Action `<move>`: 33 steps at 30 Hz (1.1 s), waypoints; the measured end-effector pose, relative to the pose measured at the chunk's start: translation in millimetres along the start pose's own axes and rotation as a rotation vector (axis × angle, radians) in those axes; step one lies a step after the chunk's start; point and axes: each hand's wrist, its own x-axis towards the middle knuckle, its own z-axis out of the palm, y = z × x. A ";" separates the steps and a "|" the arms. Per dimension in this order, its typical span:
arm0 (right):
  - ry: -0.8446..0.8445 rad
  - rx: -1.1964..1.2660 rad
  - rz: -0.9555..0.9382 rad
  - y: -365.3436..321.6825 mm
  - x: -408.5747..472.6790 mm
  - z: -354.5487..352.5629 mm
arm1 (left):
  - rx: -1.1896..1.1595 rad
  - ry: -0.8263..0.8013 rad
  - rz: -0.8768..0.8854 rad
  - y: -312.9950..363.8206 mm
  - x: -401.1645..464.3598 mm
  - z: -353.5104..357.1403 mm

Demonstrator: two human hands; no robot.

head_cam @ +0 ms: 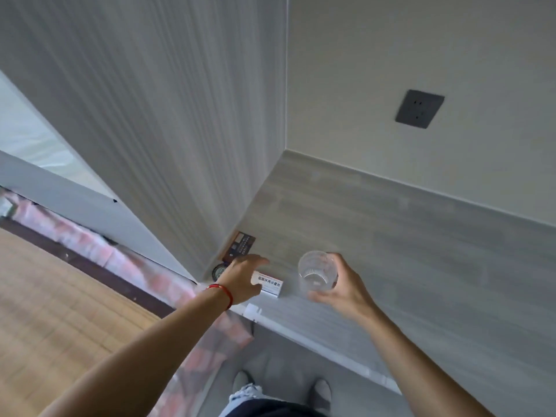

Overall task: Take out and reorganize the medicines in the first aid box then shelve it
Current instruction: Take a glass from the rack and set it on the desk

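Right hand gripping clear cup, left hand over medicine box

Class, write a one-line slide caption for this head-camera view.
Right hand holds a clear plastic cup above the grey shelf; left hand reaches over a white medicine box.

Head cam, looking steeply down, close over countertop.

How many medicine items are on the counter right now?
3. A white box lies under the left hand; a dark packet sits in the corner by the cabinet; a round tin lies between them, partly hidden. The hand may hide more.
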 end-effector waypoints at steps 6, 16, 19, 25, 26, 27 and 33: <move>0.103 0.000 0.132 27.3 -13.6 63.2 | 0.203 -0.103 0.103 -31.1 24.3 25.5; 0.170 0.011 0.261 32.1 -17.2 91.4 | 0.192 -0.084 0.271 -58.3 40.0 34.7; 0.164 0.041 0.257 33.6 -17.0 92.6 | 0.160 -0.076 0.295 -62.0 45.5 33.5; 0.139 0.106 0.218 28.6 -6.9 99.3 | 0.087 -0.064 0.334 -70.3 44.7 30.9; 0.131 0.115 0.233 27.9 -6.5 99.9 | 0.077 -0.055 0.335 -69.6 43.0 29.9; 0.126 0.128 0.239 28.2 -6.1 100.0 | 0.064 -0.046 0.343 -70.5 42.4 30.3; 0.056 0.207 0.291 33.0 -7.4 99.0 | 0.016 -0.022 0.360 -75.6 38.6 30.1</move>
